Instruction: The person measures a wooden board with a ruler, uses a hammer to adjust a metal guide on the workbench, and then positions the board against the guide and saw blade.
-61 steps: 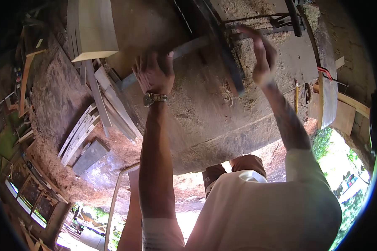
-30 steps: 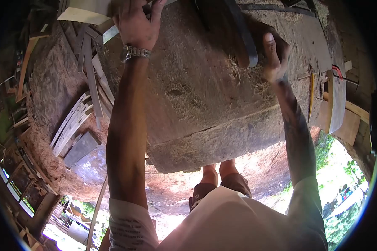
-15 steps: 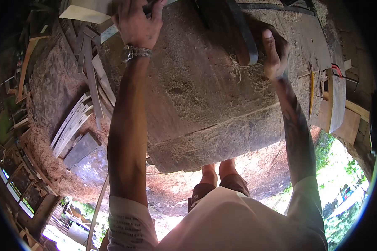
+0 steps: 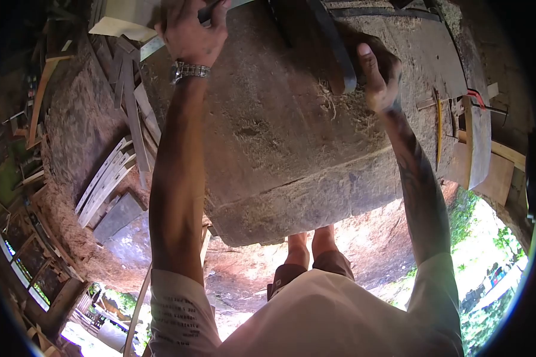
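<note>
My left hand [image 4: 193, 35], with a metal-banded watch [image 4: 190, 71] at the wrist, is at the top edge of the view. Its fingers bend around a dark piece that is mostly cut off by the frame. A pale squared wood block [image 4: 128, 22] lies just left of that hand. My right hand [image 4: 382, 74] is closed with the thumb up, its fingers curled away in shadow, so what they hold is hidden. Close to its left side, a long dark bar with a rounded end [image 4: 337, 56] extends over the worn wooden bench top [image 4: 268, 119].
Wood shavings [image 4: 330, 104] and dust cover parts of the bench. Wood strips [image 4: 128, 101] and stacked pale slats [image 4: 104, 181] lean at the left. At the right are a yellow strip [image 4: 439, 128], a red-handled tool [image 4: 476, 97] and boards [image 4: 479, 146].
My right hand and the dark bar have shifted slightly left in the view. My left hand has moved a little left too, and both hands keep their grip shape.
</note>
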Action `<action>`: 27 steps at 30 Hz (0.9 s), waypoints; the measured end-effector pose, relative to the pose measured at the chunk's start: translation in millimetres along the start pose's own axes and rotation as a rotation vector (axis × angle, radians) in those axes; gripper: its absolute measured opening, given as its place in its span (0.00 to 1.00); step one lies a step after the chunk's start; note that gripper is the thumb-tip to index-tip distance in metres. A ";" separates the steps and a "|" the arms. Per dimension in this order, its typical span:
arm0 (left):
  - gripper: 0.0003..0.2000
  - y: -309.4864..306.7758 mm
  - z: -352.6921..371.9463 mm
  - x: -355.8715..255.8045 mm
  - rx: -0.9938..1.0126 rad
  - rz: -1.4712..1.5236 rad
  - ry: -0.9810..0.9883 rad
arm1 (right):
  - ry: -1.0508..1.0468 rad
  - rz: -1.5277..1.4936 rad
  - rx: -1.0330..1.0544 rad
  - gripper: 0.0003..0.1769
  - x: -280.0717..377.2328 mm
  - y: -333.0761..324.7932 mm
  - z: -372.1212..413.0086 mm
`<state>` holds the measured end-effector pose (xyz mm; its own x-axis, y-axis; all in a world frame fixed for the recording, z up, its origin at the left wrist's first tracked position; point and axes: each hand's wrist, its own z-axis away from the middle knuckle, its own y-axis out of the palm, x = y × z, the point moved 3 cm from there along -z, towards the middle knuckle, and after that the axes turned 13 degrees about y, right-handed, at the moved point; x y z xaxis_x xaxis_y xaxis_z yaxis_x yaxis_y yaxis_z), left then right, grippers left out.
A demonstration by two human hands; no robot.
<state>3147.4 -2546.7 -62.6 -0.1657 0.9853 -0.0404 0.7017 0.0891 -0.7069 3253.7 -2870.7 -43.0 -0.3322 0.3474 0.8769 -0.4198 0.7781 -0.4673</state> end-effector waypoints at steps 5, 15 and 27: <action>0.20 -0.2 13.3 -7.6 0.059 0.037 -0.060 | 0.005 -0.011 0.014 0.18 4.3 -0.5 -1.2; 0.20 -0.6 15.6 -9.0 0.043 0.029 -0.026 | -0.094 -0.026 0.001 0.19 -1.1 2.4 -4.3; 0.20 -17.2 -1.5 -29.4 0.039 0.032 0.012 | -0.078 0.054 -0.009 0.25 -4.8 3.9 -1.7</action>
<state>3141.2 -2577.0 -48.2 -0.1351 0.9893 -0.0554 0.6792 0.0518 -0.7321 3255.1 -2868.5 -48.9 -0.4193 0.3476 0.8387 -0.3922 0.7638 -0.5126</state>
